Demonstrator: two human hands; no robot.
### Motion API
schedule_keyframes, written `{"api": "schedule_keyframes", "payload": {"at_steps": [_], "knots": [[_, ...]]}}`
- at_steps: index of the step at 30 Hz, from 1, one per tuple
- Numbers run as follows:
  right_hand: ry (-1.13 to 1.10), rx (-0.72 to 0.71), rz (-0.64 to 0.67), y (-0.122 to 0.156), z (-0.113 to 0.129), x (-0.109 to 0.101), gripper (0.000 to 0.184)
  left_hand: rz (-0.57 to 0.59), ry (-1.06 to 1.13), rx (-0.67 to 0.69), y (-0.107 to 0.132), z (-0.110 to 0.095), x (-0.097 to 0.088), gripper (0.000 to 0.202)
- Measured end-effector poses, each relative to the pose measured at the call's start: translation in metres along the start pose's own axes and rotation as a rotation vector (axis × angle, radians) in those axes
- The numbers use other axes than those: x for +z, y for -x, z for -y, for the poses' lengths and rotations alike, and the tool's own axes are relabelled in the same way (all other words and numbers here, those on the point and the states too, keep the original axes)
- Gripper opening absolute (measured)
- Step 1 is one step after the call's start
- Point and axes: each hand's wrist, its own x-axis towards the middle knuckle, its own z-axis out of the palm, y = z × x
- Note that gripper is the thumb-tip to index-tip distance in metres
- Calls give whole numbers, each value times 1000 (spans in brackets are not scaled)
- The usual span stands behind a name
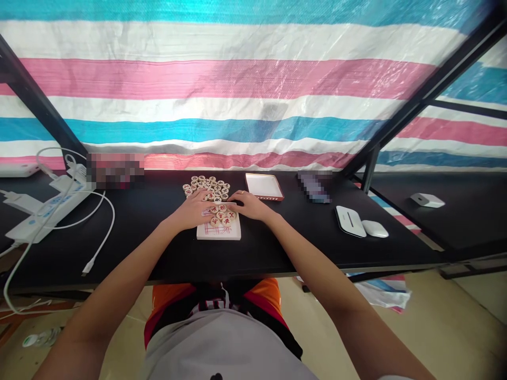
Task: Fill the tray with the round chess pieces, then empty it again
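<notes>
My left hand (193, 210) lies over the left side of a heap of round xiangqi pieces (216, 189), its fingers stretched out and apart. From the other side, my right hand (252, 205) reaches in with fingers extended and slightly bent, their tips by the pieces. Several more pieces (221, 215) with red characters rest on a shallow white box (218, 233), between the two hands. Red lines are drawn on the box's top. My left fingers cover part of the heap and the box's left edge.
An open box lid (264, 186) lies behind my right hand. To the right are a white case (350, 221), a white mouse-like device (375, 228) and a blurred-out object (316, 186). A power strip (51, 211) with white cables (103, 248) occupies the left. Striped sheeting (237, 79) hangs behind.
</notes>
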Motion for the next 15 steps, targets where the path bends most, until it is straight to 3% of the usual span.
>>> {"api": "schedule_keyframes", "payload": {"at_steps": [8,15], "knots": [[9,-65,-12,-2,-3,1,28,-8,181,-20,-1,1,-5,26],[13,-102,-22,-5,-6,3,31,-78,446,-242,6,19,-32,32]]}}
